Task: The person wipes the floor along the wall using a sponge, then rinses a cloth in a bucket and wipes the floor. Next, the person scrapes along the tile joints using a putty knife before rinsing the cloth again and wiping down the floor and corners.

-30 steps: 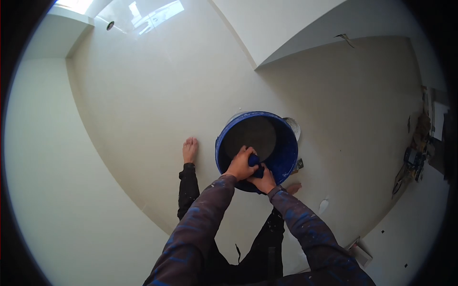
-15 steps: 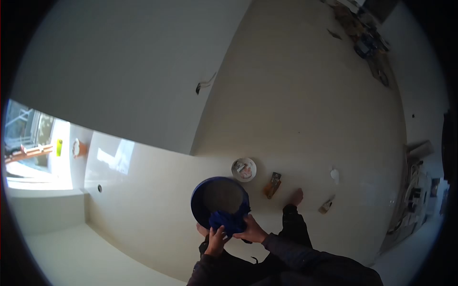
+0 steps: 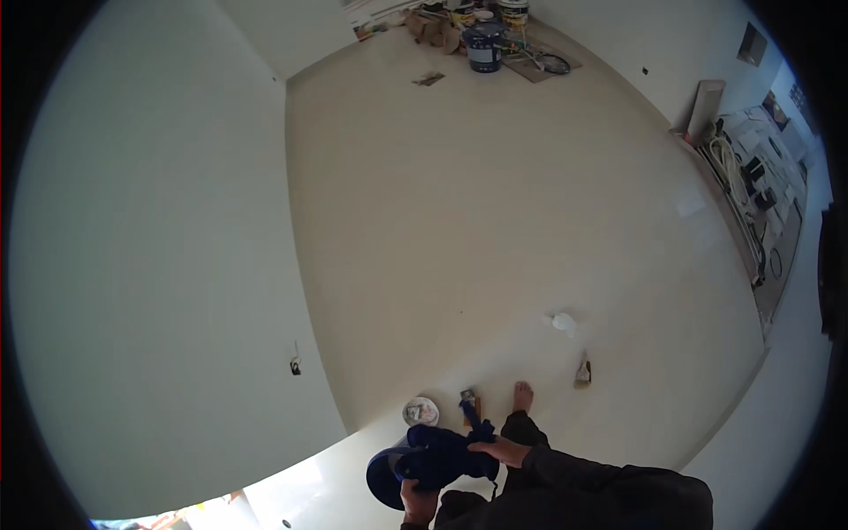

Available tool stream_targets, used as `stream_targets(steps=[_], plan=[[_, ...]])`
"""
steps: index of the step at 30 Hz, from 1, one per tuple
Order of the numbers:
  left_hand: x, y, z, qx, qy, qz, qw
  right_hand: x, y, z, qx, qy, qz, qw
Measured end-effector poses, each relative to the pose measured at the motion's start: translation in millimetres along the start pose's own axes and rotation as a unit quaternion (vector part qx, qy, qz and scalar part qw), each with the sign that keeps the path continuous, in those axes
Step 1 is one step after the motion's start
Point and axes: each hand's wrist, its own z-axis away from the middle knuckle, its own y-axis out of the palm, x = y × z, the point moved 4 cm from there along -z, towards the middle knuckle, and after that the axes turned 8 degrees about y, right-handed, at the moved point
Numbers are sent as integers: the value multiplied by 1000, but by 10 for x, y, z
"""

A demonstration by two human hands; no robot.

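Observation:
A dark blue cloth is spread between my two hands, over the blue bucket, and hides most of its opening. My left hand is closed on the cloth's lower left part, beside the bucket rim. On the right, my right hand grips the bunched end of the same cloth. Just behind the bucket stands a small white tub with something pale in it. A small brown and grey item lies right of the tub, partly covered by a hanging end of the cloth.
My bare foot is on the pale floor. A brush and a white item lie to its right. Dark and white buckets stand by the far wall. Boards and cables are at the right. A wall fills the left.
The view has swung right and up across the room. The cloth, earlier bunched inside the bucket, is lifted and spread wider between both hands.

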Motion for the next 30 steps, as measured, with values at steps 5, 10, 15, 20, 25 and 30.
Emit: stream_targets(steps=[5,10,15,20,25,30], plan=[[-1127,405,-996,80,-68,299,948,457,-636,198,39,1,-299,953],[-1833,608,-1776,23,-119,568,814,1546,-689,494,46,-110,-268,956],[-2177,491,-2788,-25,-132,600,789,2611,-861,289,-50,66,108,991],[-2060,334,-4385,-17,-207,619,757,3558,-1226,58,-133,84,81,984],[-2378,-223,-6162,45,-197,546,813,3429,-2147,-827,2,19,-437,899],[-2477,-552,-7250,110,-126,505,847,4702,-2390,-1201,-320,-27,-288,902]])
